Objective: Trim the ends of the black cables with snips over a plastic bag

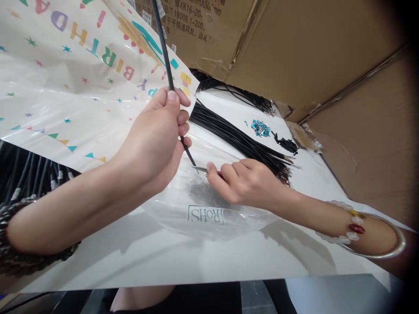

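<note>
My left hand (160, 135) is closed around a black cable (166, 56), which runs from the top edge down through my fingers. The cable's lower end slants toward my right hand (242, 179). That hand is closed on a small tool with a silver blade (199, 168) and a bit of red handle; the rest is hidden in my fingers. The blade's tip meets the cable's end, though I cannot tell whether it bites into it. Beneath both hands lies a see-through plastic bag (206, 229) marked RoHS, with a greyish mass inside.
A bundle of black cables (232, 135) with bared wire ends lies behind my right hand. Beyond are blue foil scraps (261, 128) and short black pieces (286, 144). A birthday-print sheet (75, 87) covers the left. Cardboard (314, 52) walls the back and right; more cables (32, 170) lie left.
</note>
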A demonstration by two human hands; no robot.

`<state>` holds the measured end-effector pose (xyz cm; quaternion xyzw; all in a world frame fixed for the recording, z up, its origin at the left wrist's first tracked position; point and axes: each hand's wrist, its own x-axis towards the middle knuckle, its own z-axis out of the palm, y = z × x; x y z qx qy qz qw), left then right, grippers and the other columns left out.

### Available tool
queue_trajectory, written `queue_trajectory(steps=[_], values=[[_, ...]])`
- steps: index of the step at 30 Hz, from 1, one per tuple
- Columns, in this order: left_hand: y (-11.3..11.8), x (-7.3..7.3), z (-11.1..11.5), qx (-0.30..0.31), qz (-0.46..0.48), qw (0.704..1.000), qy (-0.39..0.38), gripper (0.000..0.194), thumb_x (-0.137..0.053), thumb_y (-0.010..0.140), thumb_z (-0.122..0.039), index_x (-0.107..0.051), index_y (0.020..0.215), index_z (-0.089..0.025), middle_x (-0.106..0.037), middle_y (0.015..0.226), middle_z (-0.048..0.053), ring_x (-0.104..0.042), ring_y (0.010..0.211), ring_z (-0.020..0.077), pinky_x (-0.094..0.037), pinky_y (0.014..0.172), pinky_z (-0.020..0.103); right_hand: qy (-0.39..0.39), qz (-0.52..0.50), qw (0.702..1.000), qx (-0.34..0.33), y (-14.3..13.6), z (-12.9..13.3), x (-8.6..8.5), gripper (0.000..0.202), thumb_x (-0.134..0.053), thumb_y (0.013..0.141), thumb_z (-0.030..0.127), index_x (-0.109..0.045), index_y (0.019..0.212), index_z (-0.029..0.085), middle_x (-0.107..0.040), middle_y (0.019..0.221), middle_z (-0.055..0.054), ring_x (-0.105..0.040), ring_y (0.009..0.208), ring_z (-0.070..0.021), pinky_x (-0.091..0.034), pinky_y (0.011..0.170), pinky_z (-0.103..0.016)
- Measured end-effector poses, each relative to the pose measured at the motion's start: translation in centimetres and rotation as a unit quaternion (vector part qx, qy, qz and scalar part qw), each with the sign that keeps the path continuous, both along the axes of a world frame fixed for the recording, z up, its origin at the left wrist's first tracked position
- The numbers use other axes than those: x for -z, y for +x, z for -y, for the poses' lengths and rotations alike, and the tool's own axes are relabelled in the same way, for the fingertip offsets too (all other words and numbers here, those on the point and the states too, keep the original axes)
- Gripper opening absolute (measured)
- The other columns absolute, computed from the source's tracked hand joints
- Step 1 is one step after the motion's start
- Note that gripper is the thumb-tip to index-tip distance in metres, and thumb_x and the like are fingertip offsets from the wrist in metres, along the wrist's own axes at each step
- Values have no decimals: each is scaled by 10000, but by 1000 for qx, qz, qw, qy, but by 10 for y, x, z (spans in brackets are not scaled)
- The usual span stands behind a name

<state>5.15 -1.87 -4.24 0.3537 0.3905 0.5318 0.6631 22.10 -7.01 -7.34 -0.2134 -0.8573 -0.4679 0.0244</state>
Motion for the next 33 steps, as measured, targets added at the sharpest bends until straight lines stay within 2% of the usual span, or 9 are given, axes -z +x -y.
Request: queue_trajectory(steps=[8,17,24,33], values=[[-1,10,-7,-20,34,999,34,257,-351,996,-218,-450,760,-200,-346,671,-23,-352,555,86,-370,560,197,2,-20,1000,10,-1,-3,4,53,-569,848,78,-592,842,126,-394,471,78,-344,404,-89,-206,429,-238],[0,6,-5,-23,30,999,3,262,-354,991,-236,-448,748,-211,-380,661,-18,-376,560,99,-393,581,209,7,-36,999,6,0,-2,7,39,-602,847,87,-586,863,119,-403,469,85,-338,407,-88,-205,433,-238],[-1,2,-3,-13,29,999,-21,227,-432,955,-205,-463,731,-220,-418,665,-13,-396,588,105,-423,605,215,10,-23,1000,2,-2,-2,4,45,-592,852,78,-595,847,123,-392,468,84,-324,419,-86,-207,433,-241],[-3,3,0,-33,12,999,-11,231,-395,987,-250,-493,781,-214,-399,687,-9,-418,644,101,-418,673,227,19,-14,1000,9,-3,-2,4,35,-603,853,90,-598,838,122,-393,468,79,-326,411,-86,-215,430,-237]])
